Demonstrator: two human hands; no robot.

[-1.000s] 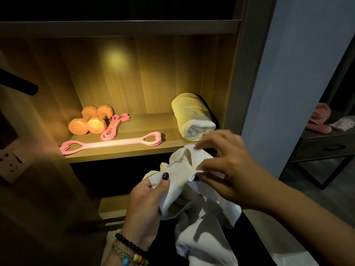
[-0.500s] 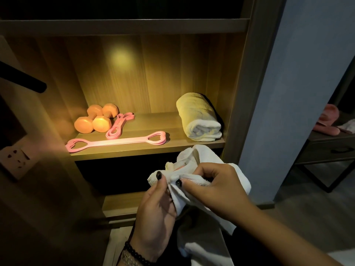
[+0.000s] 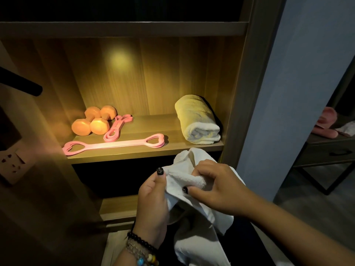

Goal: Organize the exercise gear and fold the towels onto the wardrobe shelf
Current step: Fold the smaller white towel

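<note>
White towel (image 3: pixel 194 223): item in hand, unfolded, hanging in front of the wardrobe below the lit shelf (image 3: pixel 146 154). Left hand (image 3: pixel 153 202) is pinching one edge between thumb and fingers; right hand (image 3: pixel 215 187) is curling its fingers round a bunched fold just beside it, thumb pressing underneath. Both hands are holding cloth, close together; the rest is drooping loose toward the floor.

Rolled towel (image 3: pixel 197 120): lying on the shelf at the right, near the wardrobe side.

Dumbbells (image 3: pixel 94 120): two, orange, sitting at the shelf's left rear, touching each other.

Pink bands: a short looped one (image 3: pixel 118 127) lying just beside the dumbbells; a long band (image 3: pixel 113 144) with heart-shaped ends lying along the front edge.

Risks, as judged: with the hands gripping so near each other, corners are likely going unmatched and the fold coming out crooked; the hanging end may be dragging on the floor; setting the towel down carelessly could nudge the long band off the front edge.

Markings: no brand, label or writing is legible anywhere.
</note>
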